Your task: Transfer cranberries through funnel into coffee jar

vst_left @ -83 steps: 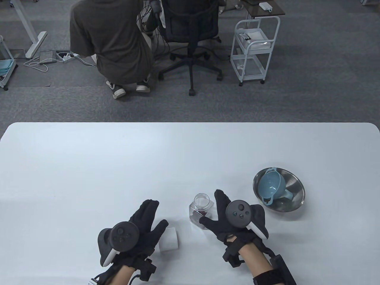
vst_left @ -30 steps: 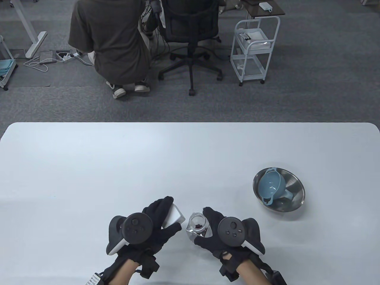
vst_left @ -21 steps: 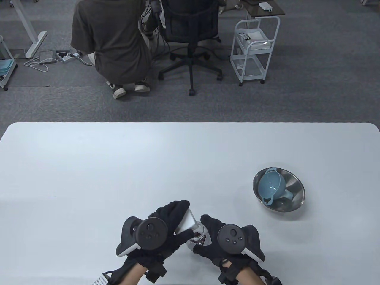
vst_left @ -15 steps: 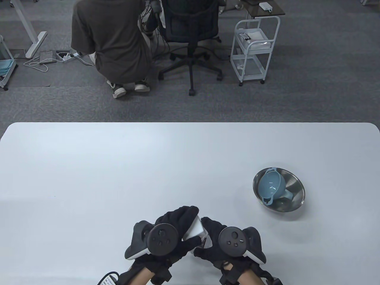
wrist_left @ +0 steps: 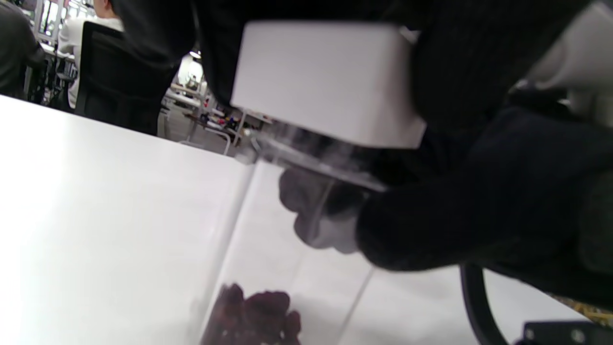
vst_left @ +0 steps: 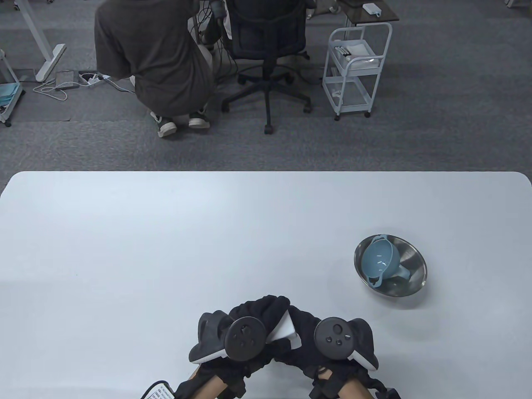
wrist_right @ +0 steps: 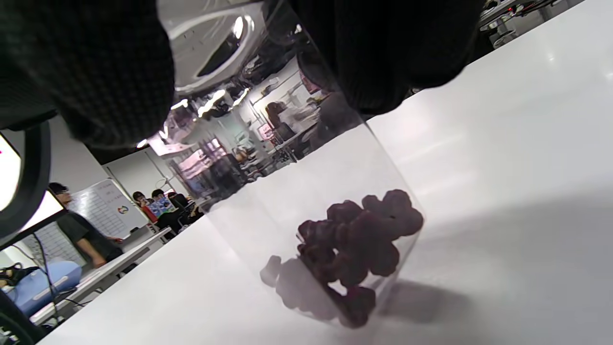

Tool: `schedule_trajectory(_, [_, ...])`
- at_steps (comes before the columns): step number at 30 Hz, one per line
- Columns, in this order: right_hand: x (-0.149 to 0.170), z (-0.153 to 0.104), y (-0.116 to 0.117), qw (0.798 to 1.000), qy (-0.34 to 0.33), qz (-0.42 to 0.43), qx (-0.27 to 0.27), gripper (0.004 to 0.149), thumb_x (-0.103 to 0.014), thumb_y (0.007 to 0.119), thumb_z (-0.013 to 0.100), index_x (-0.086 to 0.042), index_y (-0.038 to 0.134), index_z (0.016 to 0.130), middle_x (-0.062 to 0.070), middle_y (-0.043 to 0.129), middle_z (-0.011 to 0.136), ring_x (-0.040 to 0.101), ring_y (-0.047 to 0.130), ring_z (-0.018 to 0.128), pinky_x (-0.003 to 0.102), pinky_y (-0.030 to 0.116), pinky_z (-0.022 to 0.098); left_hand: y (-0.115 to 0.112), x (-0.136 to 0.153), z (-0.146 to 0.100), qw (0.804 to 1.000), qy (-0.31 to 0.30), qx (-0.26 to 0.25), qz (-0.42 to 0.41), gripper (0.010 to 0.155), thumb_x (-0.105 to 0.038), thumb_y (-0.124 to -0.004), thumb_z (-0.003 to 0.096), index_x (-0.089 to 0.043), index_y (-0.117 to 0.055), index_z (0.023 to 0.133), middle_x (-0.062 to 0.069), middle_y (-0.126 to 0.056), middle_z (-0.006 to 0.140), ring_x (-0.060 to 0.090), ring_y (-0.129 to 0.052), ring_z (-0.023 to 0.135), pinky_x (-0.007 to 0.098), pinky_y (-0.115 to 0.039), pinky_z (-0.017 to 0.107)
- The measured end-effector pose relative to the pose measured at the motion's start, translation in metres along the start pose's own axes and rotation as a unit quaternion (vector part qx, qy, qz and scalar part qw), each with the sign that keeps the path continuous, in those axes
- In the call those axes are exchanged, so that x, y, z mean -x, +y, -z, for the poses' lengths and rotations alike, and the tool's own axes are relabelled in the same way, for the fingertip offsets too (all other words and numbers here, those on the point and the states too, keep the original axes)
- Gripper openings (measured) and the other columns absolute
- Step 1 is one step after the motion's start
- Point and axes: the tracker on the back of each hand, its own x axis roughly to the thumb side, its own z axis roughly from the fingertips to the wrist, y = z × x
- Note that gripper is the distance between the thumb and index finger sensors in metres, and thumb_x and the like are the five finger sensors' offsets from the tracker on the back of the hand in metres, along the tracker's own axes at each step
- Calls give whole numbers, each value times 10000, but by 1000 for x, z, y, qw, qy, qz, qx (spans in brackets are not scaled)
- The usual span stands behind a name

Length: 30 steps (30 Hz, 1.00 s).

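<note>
Coffee jar [wrist_right: 306, 191]: in the table view we find it wholly hidden under both hands; in the right wrist view its top runs off the upper edge.

White lid [wrist_left: 330, 81]: blurred in the left wrist view; whether it sits fully on the jar's mouth we cannot tell.

Left hand [vst_left: 253, 328] and right hand [vst_left: 320, 332]: forearms cut off below the jar.

Cranberries [wrist_left: 254, 316]: cropped by the bottom edge.
</note>
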Motion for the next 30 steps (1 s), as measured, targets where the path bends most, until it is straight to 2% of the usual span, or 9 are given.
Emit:
schedule_trajectory(6, [4, -1, -2, 1000, -5, 20, -7, 948, -517, 996, 330, 19, 562, 981, 219, 777, 963, 403, 913, 771, 464, 795, 551, 1, -4, 5, 999, -22, 36, 25, 810, -554, -810, 471, -213, -505, 1139, 120, -590, 1175, 414, -758, 1010, 605, -625, 731])
schedule_trajectory(13, [11, 1, -3, 998, -23, 53, -22, 952, -514, 1004, 323, 8, 561, 984, 209, 779, 963, 398, 911, 771, 462, 790, 553, 11, 4, 16, 989, -49, 139, -8, 799, -448, -861, 451, -334, -453, 1128, 3, -495, 1228, 431, -589, 1107, 632, -536, 763])
schedule_trajectory(15, [10, 1, -3, 998, -25, 53, -23, 946, -517, 1002, 324, 2, 565, 983, 207, 780, 963, 397, 911, 771, 462, 789, 552, 14, 5, 18, 987, -51, 151, -8, 800, -429, -873, 449, -346, -452, 1124, -30, -480, 1233, 450, -540, 1124, 648, -512, 766])
schedule_trajectory(17, [10, 1, -4, 998, -26, 52, -18, 945, -523, 998, 327, -5, 561, 986, 201, 776, 968, 394, 906, 774, 460, 786, 554, 17, 6, 18, 989, -50, 136, -12, 816, -529, -845, 443, -321, -467, 1135, 9, -506, 1233, 459, -550, 1125, 657, -516, 764])
schedule_trajectory(20, [10, 0, -6, 999, -26, 48, 2, 940, -534, 988, 335, -10, 558, 987, 197, 774, 968, 388, 905, 772, 459, 783, 552, 22, 4, 14, 996, -39, 68, -47, 876, -678, -754, 436, -253, -489, 1156, 100, -538, 1224, 462, -621, 1100, 648, -569, 747])
schedule_trajectory(23, [11, -1, -8, 999, -13, 39, 26, 934, -538, 984, 341, -11, 561, 985, 198, 775, 966, 391, 907, 766, 461, 783, 546, 24, -7, 4, 999, 18, -25, -27, 872, -705, -686, 463, -196, -522, 1151, 166, -590, 1189, 484, -724, 1026, 607, -649, 713])
schedule_trajectory(25, [12, -2, -9, 999, -6, 34, 39, 936, -543, 983, 338, -11, 563, 984, 197, 780, 962, 389, 909, 763, 462, 785, 542, 23, -16, -1, 996, 57, -66, 3, 872, -717, -667, 471, -169, -555, 1139, 191, -631, 1160, 467, -793, 973, 571, -703, 683])
schedule_trajectory(27, [12, -2, -10, 998, -3, 30, 50, 934, -545, 982, 340, -9, 566, 982, 198, 781, 960, 390, 911, 758, 464, 785, 539, 20, -24, -2, 993, 85, -71, 29, 902, -743, -652, 466, -149, -558, 1138, 215, -652, 1140, 463, -825, 933, 550, -731, 661])
schedule_trajectory(30, [12, -3, -10, 998, 5, 27, 63, 934, -552, 976, 343, -8, 566, 982, 198, 784, 958, 387, 914, 754, 460, 787, 537, 11, -32, 1, 989, 117, -45, 78, 954, -782, -643, 451, -140, -532, 1147, 218, -620, 1134, 441, -837, 901, 518, -746, 649])
